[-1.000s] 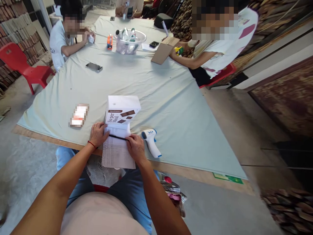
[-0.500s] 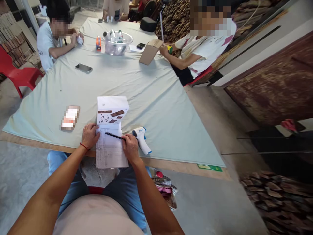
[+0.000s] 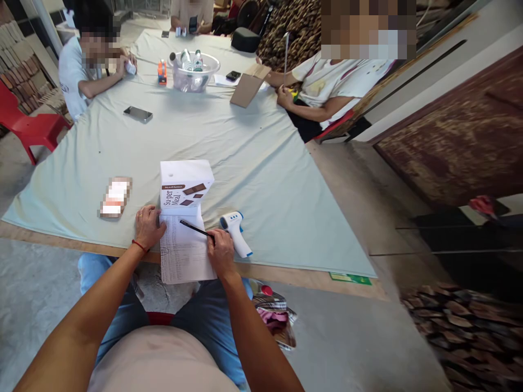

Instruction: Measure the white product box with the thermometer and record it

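- The right hand (image 3: pixel 220 251) has its fingers closed on a black pen (image 3: pixel 195 228), whose tip rests on the sheet (image 3: pixel 183 253).
- The left hand (image 3: pixel 147 226) lies flat on the sheet's upper left corner, fingers spread and gripping nothing.
- The sheet sits at the near edge of the table (image 3: pixel 261 179), its lower part hanging over the edge; its top touches the white box (image 3: pixel 186 182).
- The sheet looks thin, light and limp, likely to slide or crease, so a flat palm holds it better than a pinch.
- The pen looks light, stiff and slim; a grip low on the barrel suits it.
- The box stands closed; what it holds cannot be told.
- A thermometer (image 3: pixel 236 233) lies just beside the right hand.
- A clear bowl (image 3: pixel 195 73) at the far end holds bottles.
- An open cardboard box (image 3: pixel 248 87) lies tipped near another person's arm; its inside is hidden.
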A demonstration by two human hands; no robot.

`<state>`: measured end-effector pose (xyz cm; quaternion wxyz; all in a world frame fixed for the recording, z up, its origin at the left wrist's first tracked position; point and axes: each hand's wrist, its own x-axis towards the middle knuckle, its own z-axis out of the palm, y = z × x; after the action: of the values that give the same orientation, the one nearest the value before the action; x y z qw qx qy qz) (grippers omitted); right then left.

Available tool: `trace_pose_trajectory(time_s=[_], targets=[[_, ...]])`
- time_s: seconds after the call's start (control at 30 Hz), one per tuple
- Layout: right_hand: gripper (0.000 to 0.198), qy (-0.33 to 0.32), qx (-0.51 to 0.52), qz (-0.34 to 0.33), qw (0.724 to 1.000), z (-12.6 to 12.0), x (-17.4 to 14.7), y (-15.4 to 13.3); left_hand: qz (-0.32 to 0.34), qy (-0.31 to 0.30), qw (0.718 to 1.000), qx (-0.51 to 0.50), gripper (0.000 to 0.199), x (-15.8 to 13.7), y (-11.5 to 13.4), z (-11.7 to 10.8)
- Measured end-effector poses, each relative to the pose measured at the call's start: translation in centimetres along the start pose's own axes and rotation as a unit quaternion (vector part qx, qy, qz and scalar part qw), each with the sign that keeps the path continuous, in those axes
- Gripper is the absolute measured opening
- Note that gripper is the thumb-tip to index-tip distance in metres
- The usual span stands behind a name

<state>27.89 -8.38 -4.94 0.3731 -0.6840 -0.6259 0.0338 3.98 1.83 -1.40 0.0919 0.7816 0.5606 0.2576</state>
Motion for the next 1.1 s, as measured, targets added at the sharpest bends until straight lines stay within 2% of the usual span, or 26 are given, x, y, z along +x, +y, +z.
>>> trace_pose_trajectory(time_s=[0.1, 0.27, 0.5, 0.77, 0.97, 1.03, 1.1], targets=[[0.020, 0.001, -0.014, -0.003, 1.000, 0.2, -0.4, -0.2, -0.009, 0.003, 1.000, 0.008, 0.018, 0.1, 0.0, 0.1], [0.020, 0.000, -0.029, -0.008, 1.000, 0.2, -0.6, -0.5, -0.024, -0.001, 1.000, 0.003, 0.012, 0.1, 0.0, 0.0], [0.025, 0.023, -0.097, 0.093, 0.991, -0.1, -0.5, -0.8, -0.044, 0.004, 0.999, -0.009, 0.008, 0.2, 0.2, -0.1], [0.024, -0.008, -0.104, 0.072, 0.992, -0.6, -0.7, -1.3, -0.052, 0.015, 0.998, -0.023, 0.009, 0.3, -0.1, 0.1], [0.028, 0.060, -0.066, 0.030, 0.996, -2.8, -1.0, -1.3, -0.046, 0.016, 0.999, -0.024, 0.003, 0.0, -0.1, 0.1], [0.030, 0.088, -0.097, 0.043, 0.990, -3.9, -0.9, -0.6, -0.045, 0.017, 0.999, -0.025, 0.007, 0.0, -0.1, 0.0], [0.037, 0.096, -0.143, 0.085, 0.981, -4.9, -0.8, 0.4, -0.045, 0.017, 0.999, -0.024, 0.012, 0.0, -0.1, 0.1]])
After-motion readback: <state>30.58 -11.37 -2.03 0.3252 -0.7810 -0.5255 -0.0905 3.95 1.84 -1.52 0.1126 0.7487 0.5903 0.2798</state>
